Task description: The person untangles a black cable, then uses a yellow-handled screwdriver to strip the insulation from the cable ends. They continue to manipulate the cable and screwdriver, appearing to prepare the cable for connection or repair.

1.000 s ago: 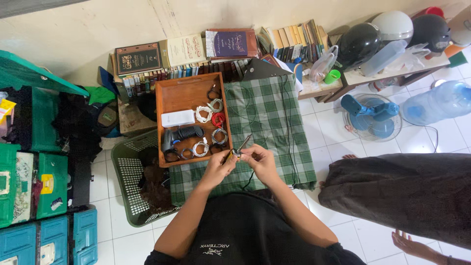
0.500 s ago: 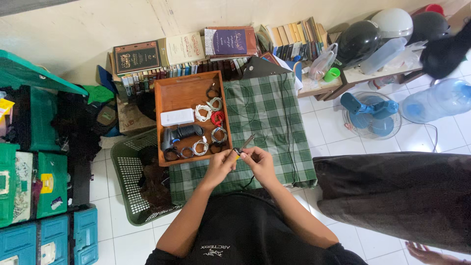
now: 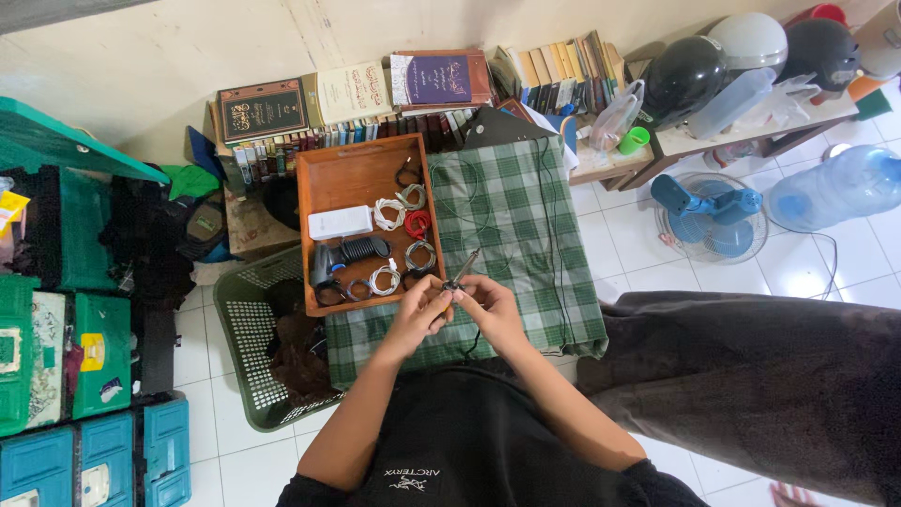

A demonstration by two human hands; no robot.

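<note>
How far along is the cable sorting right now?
Done: several coiled cables already lie in the wooden tray. In hand: the left hand and right hand hold a thin dark cable end between them. Left: a long black cable lies loose across the green checked cloth.

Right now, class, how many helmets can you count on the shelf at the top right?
3: a black helmet at the left, a grey helmet behind it, and a dark helmet further right. More may be hidden past the edge.

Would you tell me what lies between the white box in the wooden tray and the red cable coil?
In the head view, a coiled white cable lies between the white box and the red coil, inside the wooden tray.
</note>
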